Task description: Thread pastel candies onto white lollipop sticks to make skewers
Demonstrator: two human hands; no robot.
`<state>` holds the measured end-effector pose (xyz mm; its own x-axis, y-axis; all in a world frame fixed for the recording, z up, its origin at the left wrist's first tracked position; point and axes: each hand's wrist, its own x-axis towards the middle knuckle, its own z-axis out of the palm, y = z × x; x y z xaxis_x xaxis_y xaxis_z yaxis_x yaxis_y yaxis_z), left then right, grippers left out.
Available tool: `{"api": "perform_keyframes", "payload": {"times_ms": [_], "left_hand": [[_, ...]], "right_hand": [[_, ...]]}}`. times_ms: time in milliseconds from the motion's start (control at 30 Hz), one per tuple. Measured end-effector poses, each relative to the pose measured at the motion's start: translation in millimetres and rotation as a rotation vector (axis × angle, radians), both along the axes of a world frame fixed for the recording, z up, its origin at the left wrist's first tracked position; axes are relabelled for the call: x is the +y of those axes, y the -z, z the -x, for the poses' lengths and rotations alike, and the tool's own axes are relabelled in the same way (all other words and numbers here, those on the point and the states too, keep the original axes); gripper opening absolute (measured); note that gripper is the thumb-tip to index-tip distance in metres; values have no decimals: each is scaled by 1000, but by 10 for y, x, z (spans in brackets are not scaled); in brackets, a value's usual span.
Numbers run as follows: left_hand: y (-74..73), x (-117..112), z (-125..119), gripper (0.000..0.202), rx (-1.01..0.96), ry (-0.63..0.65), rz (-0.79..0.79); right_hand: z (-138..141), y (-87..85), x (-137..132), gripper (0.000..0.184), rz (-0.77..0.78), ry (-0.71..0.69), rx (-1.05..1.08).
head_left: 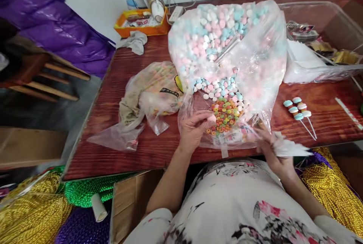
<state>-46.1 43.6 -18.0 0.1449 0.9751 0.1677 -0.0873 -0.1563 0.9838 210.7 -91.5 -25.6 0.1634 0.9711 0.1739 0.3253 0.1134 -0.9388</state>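
Note:
A big clear plastic bag [255,66] full of pink, blue and white candies lies on the red-brown table [141,149], its mouth toward me. Small multicoloured ring candies [225,117] are heaped at the mouth. My left hand [195,127] reaches into the bag's opening, fingers curled and pinched on a pink candy beside the rings. My right hand [273,149] is closed on a bunch of white sticks at the table's near edge, right of the bag.
Two finished candy sticks [299,113] lie to the right. A crumpled bag with a cloth [147,96] sits left. An orange tray [141,23], a clear bin [326,40], and gold, green and purple bead bundles [36,210] surround the table.

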Motion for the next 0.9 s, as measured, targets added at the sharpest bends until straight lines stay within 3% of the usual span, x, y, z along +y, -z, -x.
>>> {"api": "perform_keyframes", "payload": {"times_ms": [100, 267, 500, 667, 900], "left_hand": [[-18, -146, -98, 27, -98, -27, -32], [-62, -243, -135, 26, -33, -81, -175], [40, -298, -192, 33, 33, -162, -248], [42, -317, -218, 32, 103, -206, -386], [22, -304, -181, 36, 272, -237, -661]], "right_hand": [[247, 30, 97, 30, 37, -168, 6], [343, -5, 144, 32, 55, -212, 6], [258, -107, 118, 33, 0, -259, -128], [291, -141, 126, 32, -12, -250, -155], [466, 105, 72, 35, 92, -208, 76]]}}
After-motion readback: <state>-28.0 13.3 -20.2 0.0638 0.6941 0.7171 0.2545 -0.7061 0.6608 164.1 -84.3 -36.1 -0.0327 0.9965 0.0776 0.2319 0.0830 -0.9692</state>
